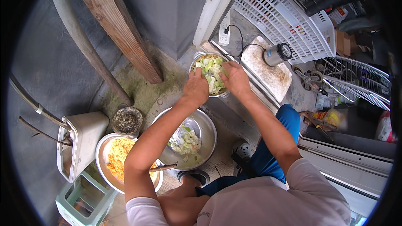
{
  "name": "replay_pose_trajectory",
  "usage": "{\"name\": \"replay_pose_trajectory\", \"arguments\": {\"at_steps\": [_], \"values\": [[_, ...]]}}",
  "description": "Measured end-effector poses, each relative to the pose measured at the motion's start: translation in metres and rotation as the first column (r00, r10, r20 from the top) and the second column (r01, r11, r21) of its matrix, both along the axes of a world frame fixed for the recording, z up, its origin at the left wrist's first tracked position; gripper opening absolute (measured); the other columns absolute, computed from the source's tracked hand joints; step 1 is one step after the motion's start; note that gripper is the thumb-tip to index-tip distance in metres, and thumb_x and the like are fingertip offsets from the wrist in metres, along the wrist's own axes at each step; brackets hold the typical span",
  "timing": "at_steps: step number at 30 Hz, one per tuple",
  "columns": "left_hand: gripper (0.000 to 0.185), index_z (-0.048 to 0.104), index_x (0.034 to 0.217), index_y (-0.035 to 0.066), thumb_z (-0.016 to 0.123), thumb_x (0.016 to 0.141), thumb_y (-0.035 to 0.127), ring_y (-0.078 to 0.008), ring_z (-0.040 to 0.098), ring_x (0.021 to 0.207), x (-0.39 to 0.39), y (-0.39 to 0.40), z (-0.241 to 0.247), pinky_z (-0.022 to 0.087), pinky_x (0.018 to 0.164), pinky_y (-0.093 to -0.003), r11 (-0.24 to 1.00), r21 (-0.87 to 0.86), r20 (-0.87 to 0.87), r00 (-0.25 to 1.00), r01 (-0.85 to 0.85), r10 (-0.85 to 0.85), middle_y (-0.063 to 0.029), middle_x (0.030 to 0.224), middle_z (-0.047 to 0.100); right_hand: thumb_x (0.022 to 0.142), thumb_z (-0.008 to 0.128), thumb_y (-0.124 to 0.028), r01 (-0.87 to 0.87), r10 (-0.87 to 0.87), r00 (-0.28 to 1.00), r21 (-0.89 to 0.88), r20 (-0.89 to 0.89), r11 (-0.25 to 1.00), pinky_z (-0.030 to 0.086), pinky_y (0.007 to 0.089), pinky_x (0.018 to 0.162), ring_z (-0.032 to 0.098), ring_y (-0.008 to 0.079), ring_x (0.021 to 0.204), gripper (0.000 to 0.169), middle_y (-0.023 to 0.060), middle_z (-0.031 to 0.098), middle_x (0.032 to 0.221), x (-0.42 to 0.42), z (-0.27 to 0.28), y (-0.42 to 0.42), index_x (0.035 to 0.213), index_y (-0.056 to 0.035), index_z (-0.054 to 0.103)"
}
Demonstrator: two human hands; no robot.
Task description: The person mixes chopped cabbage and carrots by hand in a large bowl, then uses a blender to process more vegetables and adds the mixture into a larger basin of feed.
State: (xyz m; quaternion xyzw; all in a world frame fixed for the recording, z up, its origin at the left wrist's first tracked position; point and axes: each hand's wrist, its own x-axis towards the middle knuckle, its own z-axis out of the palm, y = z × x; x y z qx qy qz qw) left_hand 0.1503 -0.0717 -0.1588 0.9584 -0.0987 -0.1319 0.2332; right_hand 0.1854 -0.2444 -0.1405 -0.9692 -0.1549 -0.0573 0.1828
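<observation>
Both of my hands are in a small metal pot (198, 57) with side handles, filled with chopped pale-green cabbage leaves (214, 83). My left hand (196, 88) has its fingertips among the leaves at the pot's left side. At the right side, my right hand (237, 78) reaches over the rim, its thumb on the leaves. Whether either hand grips any pieces is hidden. Below my left forearm, a wide metal basin (209, 131) contains more chopped cabbage (187, 142). Left of it, partly behind my left arm, another basin (102, 163) holds orange-yellow crumbly food (117, 155).
A sooty round metal piece (127, 121), a tilted white bin (86, 138) and a green plastic stool (86, 194) stand left. A wooden post (125, 34) leans nearby. On the right are a corded steel appliance (276, 55) on a stained board (273, 77), a power strip (224, 31) and a white basket (282, 15).
</observation>
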Motion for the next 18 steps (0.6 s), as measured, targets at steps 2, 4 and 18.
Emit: {"name": "replay_pose_trajectory", "arguments": {"at_steps": [2,4,18], "values": [[0.043,0.057,0.121,-0.01,0.066,0.085,0.01,-0.0384,0.05,0.12,-0.003,0.001,-0.002,0.046,0.1,-0.0428,0.994,-0.111,0.087,0.996,0.004,0.006,-0.0209,0.126,0.047,0.082,0.071,-0.015,-0.13,0.13,0.992,0.01,-0.001,0.992,0.053,0.0435,0.086,0.063,0.0355,0.101,0.016,0.0145,0.067,0.101,-0.002,-0.016,-0.004,0.095,-0.0056,0.072],[0.038,0.058,0.119,-0.01,0.063,0.084,0.004,-0.0399,0.05,0.121,-0.008,0.006,-0.009,0.046,0.099,-0.0425,0.978,-0.205,0.207,0.978,0.03,0.013,-0.0223,0.129,0.048,0.08,0.071,-0.013,-0.156,0.144,0.977,-0.069,-0.155,0.985,0.052,0.0425,0.089,0.062,0.0339,0.102,0.011,0.0133,0.067,0.099,-0.009,-0.021,0.001,0.085,-0.004,0.073],[0.035,0.069,0.118,0.005,0.067,0.083,0.008,-0.0353,0.069,0.092,-0.164,0.158,-0.09,0.054,0.081,-0.042,0.935,-0.154,-0.425,0.876,-0.319,0.229,-0.0236,0.101,0.07,0.089,0.063,-0.007,-0.428,0.606,0.513,0.431,-0.607,0.794,0.052,0.0352,0.071,0.065,0.0279,0.079,0.023,0.0139,0.066,0.098,-0.114,-0.042,0.096,0.11,0.0,0.065]]}}
